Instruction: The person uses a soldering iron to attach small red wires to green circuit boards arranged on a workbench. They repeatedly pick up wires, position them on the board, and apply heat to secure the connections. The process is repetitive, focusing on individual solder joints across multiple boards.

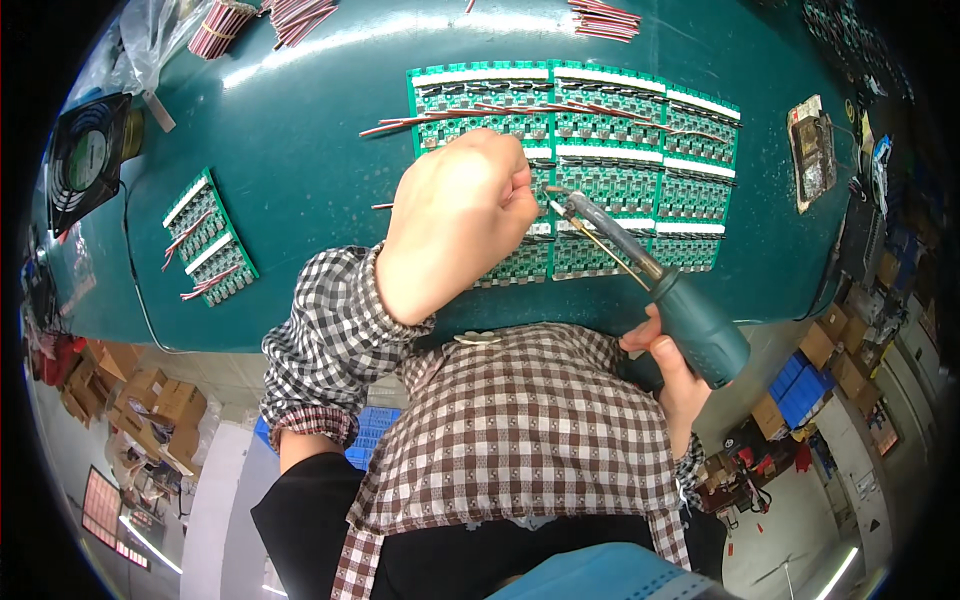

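Note:
My right hand (682, 388) grips the green handle of a soldering iron (705, 330). A thin brass-coloured tube runs along the iron's metal shaft, and its tip points at the circuit boards beside my left fingertips. My left hand (460, 215) is closed in a pinch over the boards, close to the tip; what lies between its fingers is hidden. Beneath both is a panel of green circuit boards (605, 180) in joined blocks, with white strips and small parts. Red, black and white wires (490, 110) lie across its upper rows. A wire end (382, 206) sticks out left of my left hand.
A smaller circuit board (210, 240) with wires lies at the left, near a black fan (85, 160). Wire bundles (220, 28) and loose wires (605, 20) lie along the far side. A worn, stained block (810, 153) sits at the right of the green table (300, 130).

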Available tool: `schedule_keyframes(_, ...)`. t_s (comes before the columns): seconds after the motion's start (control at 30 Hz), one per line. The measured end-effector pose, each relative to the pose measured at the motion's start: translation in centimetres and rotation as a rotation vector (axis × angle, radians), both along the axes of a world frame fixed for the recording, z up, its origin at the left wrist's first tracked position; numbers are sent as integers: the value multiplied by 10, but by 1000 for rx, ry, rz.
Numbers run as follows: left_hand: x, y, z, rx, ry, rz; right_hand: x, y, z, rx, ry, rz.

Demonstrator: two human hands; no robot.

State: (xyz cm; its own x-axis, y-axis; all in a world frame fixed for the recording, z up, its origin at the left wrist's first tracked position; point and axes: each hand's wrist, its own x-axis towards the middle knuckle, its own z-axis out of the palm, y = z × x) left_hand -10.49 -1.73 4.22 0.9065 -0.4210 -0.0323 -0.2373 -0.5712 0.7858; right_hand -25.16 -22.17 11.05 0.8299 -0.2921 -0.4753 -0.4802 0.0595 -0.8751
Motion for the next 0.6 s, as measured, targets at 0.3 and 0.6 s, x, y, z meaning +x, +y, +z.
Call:
schedule_keyframes(0.3,0,0,1,-7,-9,-8,4,1,1,8,27,-6)
schedule_keyframes(0.6,0,0,1,-10,-21,-1,5,1,0,-1,40,-8)
